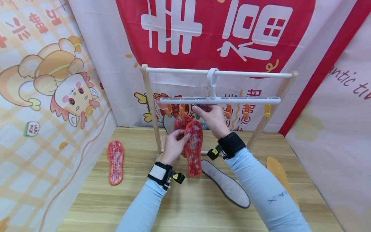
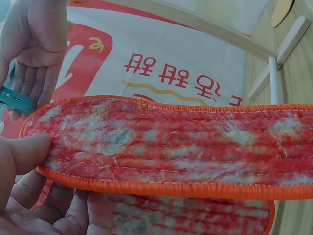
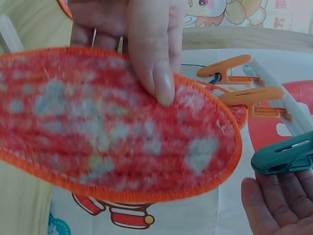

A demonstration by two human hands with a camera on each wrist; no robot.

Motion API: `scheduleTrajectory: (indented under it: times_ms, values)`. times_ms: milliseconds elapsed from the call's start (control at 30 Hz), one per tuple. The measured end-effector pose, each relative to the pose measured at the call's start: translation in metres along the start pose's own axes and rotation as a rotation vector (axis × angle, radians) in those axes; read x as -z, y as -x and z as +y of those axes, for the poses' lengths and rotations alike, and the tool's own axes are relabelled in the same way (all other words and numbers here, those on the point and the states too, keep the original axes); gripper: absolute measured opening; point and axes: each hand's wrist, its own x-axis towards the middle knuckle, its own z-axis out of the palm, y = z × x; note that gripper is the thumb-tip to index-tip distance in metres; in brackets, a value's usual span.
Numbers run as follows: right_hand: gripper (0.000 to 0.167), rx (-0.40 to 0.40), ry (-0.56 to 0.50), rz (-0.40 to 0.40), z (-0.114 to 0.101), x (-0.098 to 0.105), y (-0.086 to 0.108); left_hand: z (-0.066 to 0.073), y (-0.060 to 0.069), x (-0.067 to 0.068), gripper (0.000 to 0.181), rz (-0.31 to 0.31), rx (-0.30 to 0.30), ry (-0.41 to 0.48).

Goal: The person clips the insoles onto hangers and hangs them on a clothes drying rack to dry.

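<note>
My left hand (image 1: pixel 175 146) pinches a red-and-white insole (image 1: pixel 194 148) with orange edging near its upper end, thumb on the front face. My right hand (image 1: pixel 215 120) is raised under the white hanger (image 1: pixel 246 101) and grips a teal clip (image 3: pixel 281 157) there. In the right wrist view the insole's rounded end lies to the left of the clip, apart from it. Another red insole (image 1: pixel 182 121) hangs from an orange clip (image 1: pixel 181 111), partly behind the held one. Farther left a grey insole (image 1: pixel 168 124) hangs, mostly hidden.
The hanger hooks over the top bar of a wood-and-white rack (image 1: pixel 176 70). Orange clips (image 1: pixel 246 111) and a yellow clip (image 1: pixel 267 111) dangle at its right. On the table (image 1: pixel 95 206) lie a red insole (image 1: pixel 116 162), a grey insole (image 1: pixel 226 183) and a tan insole (image 1: pixel 278 170).
</note>
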Motion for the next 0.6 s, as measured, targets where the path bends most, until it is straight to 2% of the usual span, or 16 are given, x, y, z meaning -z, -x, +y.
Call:
scheduleTrajectory:
  times_ms: [300, 600]
  values:
    - [0.034, 0.076, -0.066, 0.008, 0.0020, -0.0053, 0.0011, 0.0032, -0.0065, -0.0030, 0.021, 0.015, -0.035, -0.022]
    - [0.031, 0.078, -0.094, 0.027, 0.0030, -0.0085, 0.0011, 0.0058, -0.0070, -0.0048, 0.022, -0.011, -0.026, -0.029]
